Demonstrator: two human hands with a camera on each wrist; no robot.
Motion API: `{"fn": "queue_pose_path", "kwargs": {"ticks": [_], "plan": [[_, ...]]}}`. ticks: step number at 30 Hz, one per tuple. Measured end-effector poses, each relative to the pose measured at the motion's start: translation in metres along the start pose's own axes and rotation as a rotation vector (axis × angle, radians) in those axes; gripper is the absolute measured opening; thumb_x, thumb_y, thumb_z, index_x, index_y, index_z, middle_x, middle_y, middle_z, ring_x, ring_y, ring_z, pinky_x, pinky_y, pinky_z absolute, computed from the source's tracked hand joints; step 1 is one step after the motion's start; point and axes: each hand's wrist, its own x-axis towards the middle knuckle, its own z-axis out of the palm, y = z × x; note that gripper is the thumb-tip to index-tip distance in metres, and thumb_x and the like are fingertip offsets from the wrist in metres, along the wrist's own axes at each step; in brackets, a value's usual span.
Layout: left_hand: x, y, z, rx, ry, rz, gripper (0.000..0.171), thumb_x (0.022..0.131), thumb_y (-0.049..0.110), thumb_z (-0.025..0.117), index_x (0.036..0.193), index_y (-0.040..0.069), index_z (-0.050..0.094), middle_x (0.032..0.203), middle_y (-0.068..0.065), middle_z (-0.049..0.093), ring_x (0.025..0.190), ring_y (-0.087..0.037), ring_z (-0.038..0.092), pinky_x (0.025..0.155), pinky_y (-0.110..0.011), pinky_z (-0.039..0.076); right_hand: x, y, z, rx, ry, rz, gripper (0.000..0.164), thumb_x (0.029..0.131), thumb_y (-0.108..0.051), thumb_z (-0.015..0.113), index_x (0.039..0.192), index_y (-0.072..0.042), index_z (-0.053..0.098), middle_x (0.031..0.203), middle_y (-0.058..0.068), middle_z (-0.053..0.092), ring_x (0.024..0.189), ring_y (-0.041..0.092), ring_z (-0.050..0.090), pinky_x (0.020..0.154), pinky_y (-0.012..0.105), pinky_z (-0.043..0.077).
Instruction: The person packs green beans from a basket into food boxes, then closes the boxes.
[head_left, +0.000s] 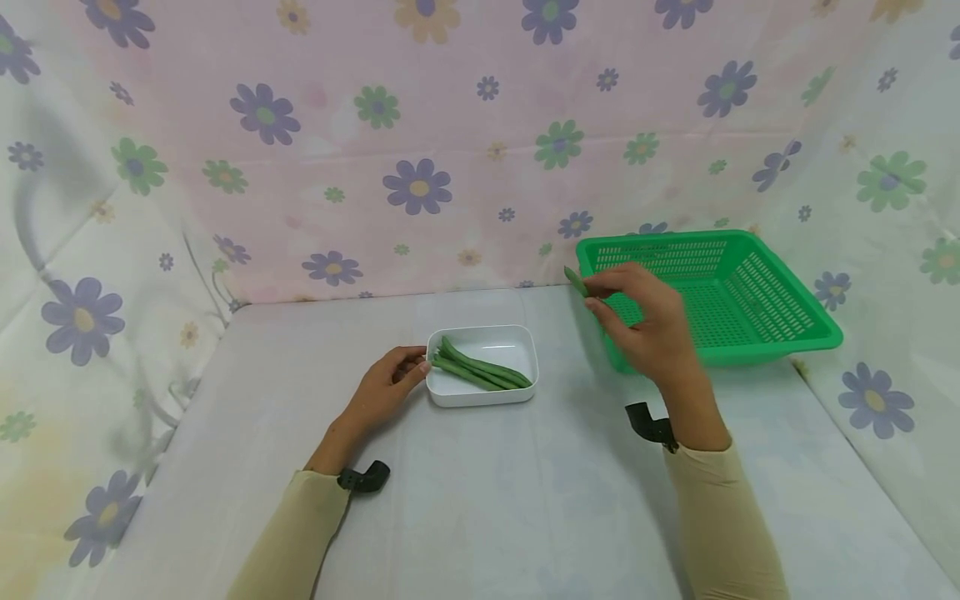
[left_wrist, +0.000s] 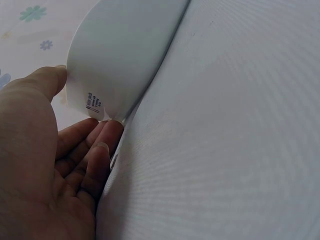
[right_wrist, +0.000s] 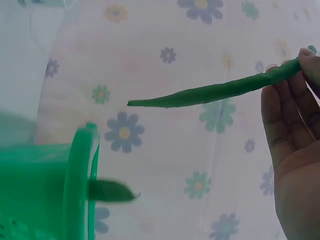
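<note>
In the head view a white rectangular dish [head_left: 482, 399] stands on the table with several green beans [head_left: 487, 368] lying lengthwise in it. My left hand [head_left: 386, 386] holds the dish's left end, thumb at the rim and bent fingertips low against the end wall, as the left wrist view shows. Raised in front of the green basket's left side, my right hand [head_left: 648, 321] pinches one green bean [right_wrist: 215, 93] near its end between thumb and fingers. The rest of this bean sticks out free in the right wrist view.
The green perforated basket [head_left: 813, 337] stands at the back right of the table, beside the dish. A blurred green piece [right_wrist: 112, 191] pokes out past its rim in the right wrist view. Flowered cloth [head_left: 450, 108] hangs behind and along both sides of the white-covered table [head_left: 480, 500].
</note>
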Motion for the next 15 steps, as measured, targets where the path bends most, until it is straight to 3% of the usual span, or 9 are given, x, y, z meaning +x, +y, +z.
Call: {"fn": "queue_pose_path", "kwargs": {"ticks": [15], "plan": [[0.000, 0.000, 0.001, 0.009, 0.000, 0.000, 0.047, 0.109, 0.040, 0.062, 0.147, 0.012, 0.060, 0.122, -0.006, 0.068, 0.105, -0.021, 0.062, 0.091, -0.039, 0.051, 0.004, -0.010, 0.050, 0.114, -0.073, -0.065, 0.033, 0.085, 0.014, 0.081, 0.114, 0.002, 0.074, 0.102, 0.010, 0.073, 0.087, 0.021, 0.068, 0.082, 0.024, 0.056]]}}
